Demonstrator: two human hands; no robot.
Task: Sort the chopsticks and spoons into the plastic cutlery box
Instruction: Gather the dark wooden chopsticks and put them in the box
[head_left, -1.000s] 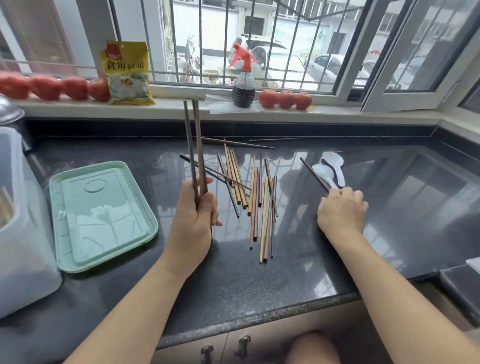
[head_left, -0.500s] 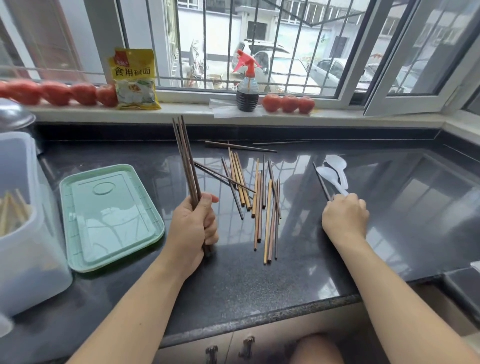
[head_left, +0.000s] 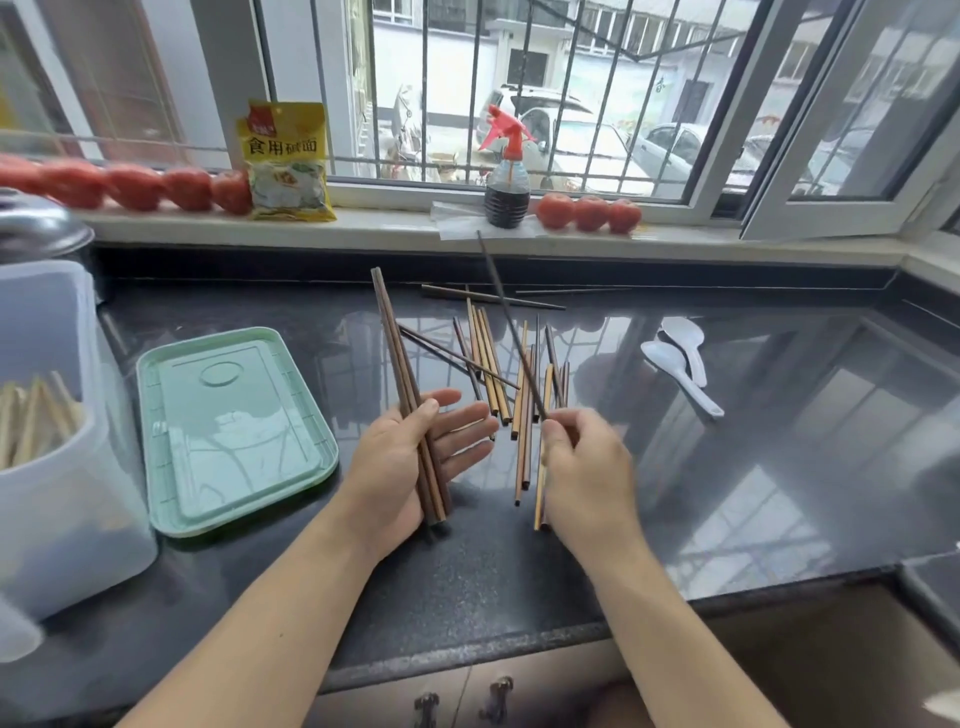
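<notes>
Head view: left hand (head_left: 415, 457), fingers straight, thumb pinning dark chopsticks bundle (head_left: 402, 374); right hand (head_left: 582, 457) pinching one dark chopstick (head_left: 506, 317) above loose chopsticks pile (head_left: 524, 395); two white spoons (head_left: 680, 364) right; plastic cutlery box (head_left: 57, 467) far left, beside green lid (head_left: 234, 426)

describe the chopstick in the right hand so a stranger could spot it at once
Start at the red-topped spray bottle on the windowsill. Just below its base is the tip of one thin dark chopstick, slanting down over the loose pile to the right hand. Unlike its neighbours lying flat on the counter, it is raised and pinched.
</notes>
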